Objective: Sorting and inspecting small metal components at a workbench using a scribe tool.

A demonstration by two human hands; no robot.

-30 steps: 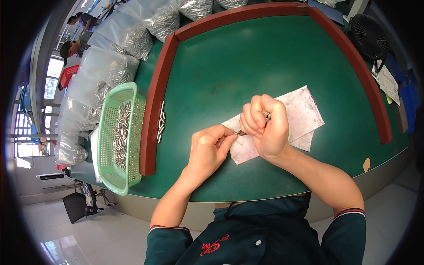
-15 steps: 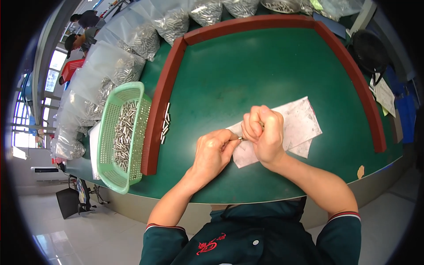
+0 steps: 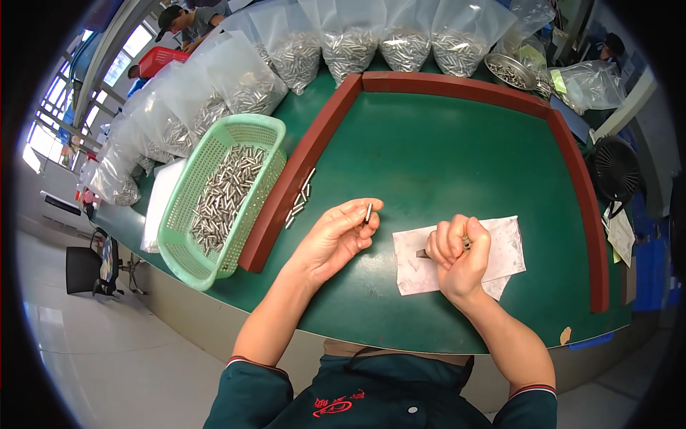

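My left hand (image 3: 339,239) pinches a small shiny metal pin (image 3: 368,214) upright between thumb and fingers, above the green tabletop (image 3: 436,157). To the right, my right hand (image 3: 461,257) is closed in a fist around a small tool (image 3: 421,253). Only its flat dark tip sticks out toward the left; the handle is mostly hidden in the fingers. Under this hand lies a smudged whitish sheet (image 3: 414,280). Several loose metal pins (image 3: 298,203) lie in a slanting row along a dark red bar (image 3: 304,168), left of my left hand.
A light green plastic basket (image 3: 180,254) of metal pins stands outside the bar at left. Clear bags (image 3: 350,46) of similar pins line the far and left edges. At the far right are a metal bowl (image 3: 511,71) and a black fan (image 3: 616,166). Another person (image 3: 196,25) is at far left.
My hands have moved apart. The left has drawn away to the left with the pin, tilting it upright; the right stays over the sheet with the tool. The whole view has shifted.
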